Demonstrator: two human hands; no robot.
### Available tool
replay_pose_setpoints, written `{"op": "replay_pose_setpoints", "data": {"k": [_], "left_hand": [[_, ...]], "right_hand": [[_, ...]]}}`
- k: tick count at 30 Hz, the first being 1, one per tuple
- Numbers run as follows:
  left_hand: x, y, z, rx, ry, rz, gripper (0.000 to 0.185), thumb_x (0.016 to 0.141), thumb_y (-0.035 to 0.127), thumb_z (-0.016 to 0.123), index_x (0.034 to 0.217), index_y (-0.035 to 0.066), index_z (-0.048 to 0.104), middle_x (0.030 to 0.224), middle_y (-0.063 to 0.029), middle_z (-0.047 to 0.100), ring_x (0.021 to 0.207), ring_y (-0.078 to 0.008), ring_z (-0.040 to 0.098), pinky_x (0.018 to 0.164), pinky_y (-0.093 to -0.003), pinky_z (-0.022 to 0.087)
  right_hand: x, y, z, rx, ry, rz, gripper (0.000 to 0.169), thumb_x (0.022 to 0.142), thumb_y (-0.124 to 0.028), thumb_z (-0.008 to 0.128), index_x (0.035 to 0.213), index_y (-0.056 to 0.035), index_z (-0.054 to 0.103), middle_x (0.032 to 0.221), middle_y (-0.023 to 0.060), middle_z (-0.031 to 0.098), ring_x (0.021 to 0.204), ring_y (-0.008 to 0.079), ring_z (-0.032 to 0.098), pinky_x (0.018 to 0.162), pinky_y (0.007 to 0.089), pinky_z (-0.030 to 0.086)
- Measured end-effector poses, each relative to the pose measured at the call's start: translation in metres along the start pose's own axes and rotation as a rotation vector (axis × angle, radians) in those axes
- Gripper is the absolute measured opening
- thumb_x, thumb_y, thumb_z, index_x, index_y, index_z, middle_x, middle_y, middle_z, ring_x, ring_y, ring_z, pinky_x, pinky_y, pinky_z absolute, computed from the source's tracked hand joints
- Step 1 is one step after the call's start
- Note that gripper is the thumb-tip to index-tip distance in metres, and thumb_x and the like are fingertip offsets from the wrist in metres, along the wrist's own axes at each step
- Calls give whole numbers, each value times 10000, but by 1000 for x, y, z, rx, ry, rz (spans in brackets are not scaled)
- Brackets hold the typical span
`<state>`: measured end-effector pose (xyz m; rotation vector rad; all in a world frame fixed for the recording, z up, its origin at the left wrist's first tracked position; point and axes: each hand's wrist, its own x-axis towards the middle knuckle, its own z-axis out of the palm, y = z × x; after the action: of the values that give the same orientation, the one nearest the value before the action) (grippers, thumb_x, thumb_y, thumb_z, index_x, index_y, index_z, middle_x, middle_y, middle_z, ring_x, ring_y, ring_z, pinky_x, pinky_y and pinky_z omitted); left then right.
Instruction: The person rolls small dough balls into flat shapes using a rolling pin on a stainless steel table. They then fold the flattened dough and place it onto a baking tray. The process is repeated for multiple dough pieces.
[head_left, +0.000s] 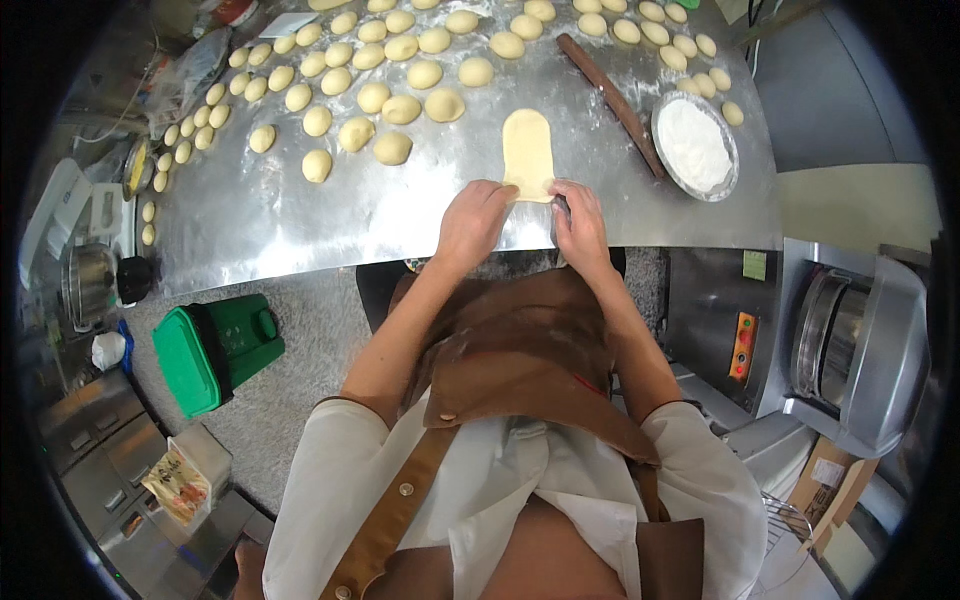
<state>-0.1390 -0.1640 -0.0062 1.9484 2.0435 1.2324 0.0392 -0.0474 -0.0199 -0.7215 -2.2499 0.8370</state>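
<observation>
A flattened oval of pale yellow dough (527, 146) lies lengthwise on the metal worktable (360, 217), close to its front edge. At the dough's near left corner, my left hand (472, 221) pinches it between thumb and fingers. My right hand (579, 221) grips the opposite near corner the same way. Between the two hands the near edge of the dough is stretched fairly straight. Beyond and to the left sit several round dough balls (392, 148). A dark wooden rolling pin (611, 101) rests at a slant to the right of the flattened piece.
A metal bowl of white flour (694, 146) stands right of the rolling pin. More dough balls (655, 32) occupy the far right. A green lidded bin (217, 349) is on the floor at left. A large dough mixer (855, 345) stands at right.
</observation>
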Motion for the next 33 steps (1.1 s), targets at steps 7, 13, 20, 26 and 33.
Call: {"op": "replay_pose_setpoints", "data": {"k": [7, 13, 20, 26, 33], "left_hand": [[-25, 21, 13, 200, -35, 55, 494, 815, -12, 588, 1306, -68, 579, 1227, -214, 574, 1146, -381, 567, 1001, -448, 472], [-20, 39, 19, 225, -146, -33, 528, 882, 18, 536, 1399, -70, 480, 1299, -229, 554, 1218, -395, 537, 1073, -465, 426], [-3, 58, 46, -96, -263, -239, 368, 964, 156, 540, 1266, -51, 580, 1274, -257, 612, 1196, -405, 572, 1012, -483, 444], [-19, 53, 40, 206, -162, 35, 360, 980, 86, 571, 1320, -33, 566, 1239, -212, 632, 1086, -410, 614, 927, -486, 496], [-35, 51, 46, 413, -123, 123, 357, 979, 129, 583, 1310, -5, 592, 1257, -207, 643, 1125, -407, 615, 947, -488, 489]], "right_hand": [[-24, -17, 13, -269, -21, -106, 467, 786, 72, 599, 1248, 4, 627, 1285, 191, 603, 1253, 360, 562, 1058, 468, 435], [-30, -23, 15, -318, -33, -75, 458, 806, 49, 601, 1263, 30, 615, 1282, 200, 609, 1243, 367, 568, 1072, 467, 443], [-28, -39, 4, -77, -49, 262, 271, 911, -123, 559, 1160, -56, 640, 1155, 182, 669, 1101, 386, 616, 943, 481, 518], [-48, -25, 50, -173, 418, -6, 270, 898, -168, 582, 1106, -3, 630, 1125, 133, 639, 1147, 304, 611, 1003, 419, 501], [-58, -19, 58, -289, 487, -102, 276, 873, -159, 590, 1076, 17, 656, 1108, 105, 636, 1185, 276, 593, 1065, 404, 468]]}}
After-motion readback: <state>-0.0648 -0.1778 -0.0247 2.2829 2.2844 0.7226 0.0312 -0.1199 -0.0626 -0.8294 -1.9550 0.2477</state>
